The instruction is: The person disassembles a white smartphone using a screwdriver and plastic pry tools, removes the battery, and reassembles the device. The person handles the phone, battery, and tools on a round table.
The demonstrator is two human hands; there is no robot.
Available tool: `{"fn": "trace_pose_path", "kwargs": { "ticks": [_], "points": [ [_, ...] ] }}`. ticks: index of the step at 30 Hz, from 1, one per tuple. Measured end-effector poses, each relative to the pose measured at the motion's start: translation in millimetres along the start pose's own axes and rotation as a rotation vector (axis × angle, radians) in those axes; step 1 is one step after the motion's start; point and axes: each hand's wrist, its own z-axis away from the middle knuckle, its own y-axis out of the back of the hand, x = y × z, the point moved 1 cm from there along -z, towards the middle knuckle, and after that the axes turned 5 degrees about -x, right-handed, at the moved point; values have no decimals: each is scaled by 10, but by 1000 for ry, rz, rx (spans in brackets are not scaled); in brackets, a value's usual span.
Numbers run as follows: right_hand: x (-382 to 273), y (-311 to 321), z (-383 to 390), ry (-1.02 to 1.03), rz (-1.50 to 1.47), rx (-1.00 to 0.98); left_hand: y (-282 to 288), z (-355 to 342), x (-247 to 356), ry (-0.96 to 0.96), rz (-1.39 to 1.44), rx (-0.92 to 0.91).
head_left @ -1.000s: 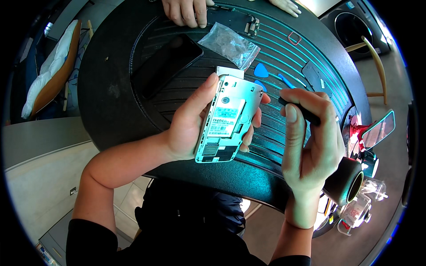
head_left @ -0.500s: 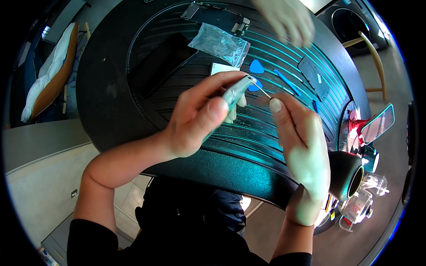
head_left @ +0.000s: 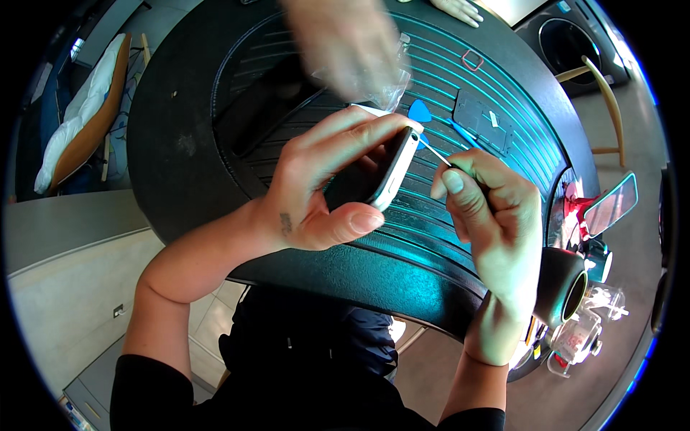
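My left hand is closed around a smartphone with a pale metal frame. The phone is tilted on its long side, its silver edge toward my right hand and its dark face toward my palm. My right hand pinches a thin screwdriver, its handle mostly hidden by the fingers. The shaft points at the phone's upper corner; whether the tip touches is too small to tell. Beyond the phone, another person's blurred hand is over a clear plastic bag. That hand hides what lies under it.
A blue pick, a blue pry tool and a dark flat plate lie on the black round table. A second hand of another person rests at the far edge. Right: a dark vase and a propped phone.
My left hand has turned the phone, so its silver edge now shows. The other person's hand moved left over the plastic bag. The dark plate lies farther left, and a red outline shows behind it.
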Motion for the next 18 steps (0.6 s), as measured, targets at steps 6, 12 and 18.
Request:
{"fn": "trace_pose_path", "kwargs": {
  "ticks": [6, 12, 18],
  "points": [
    [18, -189, -21, 353, 515, 367, -15, 24, -57, -7, 59, 0],
    [-13, -176, -40, 268, 520, 281, -38, 56, -70, 151, 201, -34],
    [4, -36, 9, 57, 279, 93, -39, 57, -4, 53, 64, -4]
  ]
}}
